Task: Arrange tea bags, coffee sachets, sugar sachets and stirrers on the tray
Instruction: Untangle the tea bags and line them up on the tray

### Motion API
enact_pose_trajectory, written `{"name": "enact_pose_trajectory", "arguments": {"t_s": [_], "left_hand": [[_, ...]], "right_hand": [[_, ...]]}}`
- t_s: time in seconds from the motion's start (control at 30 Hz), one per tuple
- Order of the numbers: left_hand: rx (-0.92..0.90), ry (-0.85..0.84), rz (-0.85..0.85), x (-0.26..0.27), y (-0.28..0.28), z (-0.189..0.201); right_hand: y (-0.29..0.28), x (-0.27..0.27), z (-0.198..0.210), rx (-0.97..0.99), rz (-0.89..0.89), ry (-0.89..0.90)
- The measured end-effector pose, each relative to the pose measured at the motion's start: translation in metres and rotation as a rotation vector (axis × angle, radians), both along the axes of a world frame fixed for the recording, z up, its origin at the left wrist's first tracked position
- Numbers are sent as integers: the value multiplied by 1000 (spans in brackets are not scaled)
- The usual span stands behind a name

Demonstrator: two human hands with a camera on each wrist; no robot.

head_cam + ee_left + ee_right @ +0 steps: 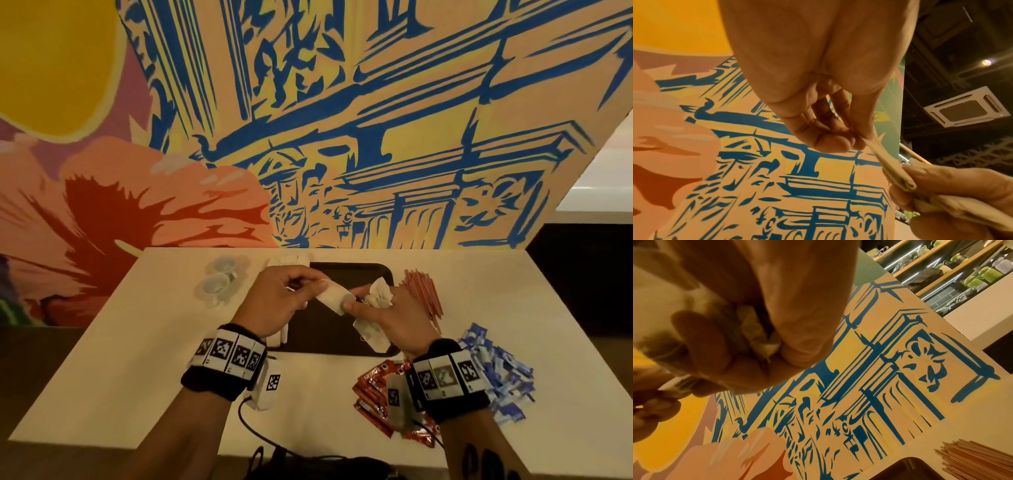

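You're barely started: both hands, left hand [274, 301] and right hand [387, 315], pinch tea bags [334, 298] over the tray [342, 339], while stirrers [423, 291], coffee sachets [373, 383] and sugar sachets [496, 373] wait outside it.

A white tea bag [334, 297] is held flat between both hands above the tray [349, 274], tilted down toward the right hand [387, 317], whose thumb lies on it; the left hand [274, 301] pinches its other end. More crumpled white tea bags [376, 294] are bunched in the right hand's curled fingers, and one hangs below that palm. The dark tray lies under both hands. Red stirrers [423, 291] fan out in a pile just right of the right hand. Blue sugar sachets [496, 370] are heaped right of the right wrist; red coffee sachets [373, 387] lie under it. A white stack beyond the left hand is possibly more tea bags.
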State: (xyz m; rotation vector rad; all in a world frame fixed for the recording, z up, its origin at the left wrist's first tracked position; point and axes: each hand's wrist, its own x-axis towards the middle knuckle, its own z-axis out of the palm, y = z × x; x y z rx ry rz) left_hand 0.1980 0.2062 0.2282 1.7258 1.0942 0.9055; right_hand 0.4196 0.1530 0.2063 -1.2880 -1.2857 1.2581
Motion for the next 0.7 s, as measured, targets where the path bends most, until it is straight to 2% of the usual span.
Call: {"name": "enact_pose_trajectory", "arguments": {"t_s": [0.23,0.43,0.6,0.7], "left_hand": [[-20,51,47,-20,27,-4],[-35,105,90,-42,79,-14],[-100,213,77,-53,130,-51],[-143,357,57,-53,154,-83]], "right_hand": [[29,-11,-7,-90,6,61],[59,-11,-22,-163,-119,68],[81,-19,-44,-240,-192,52],[93,-24,-59,-282,-207,24]]}}
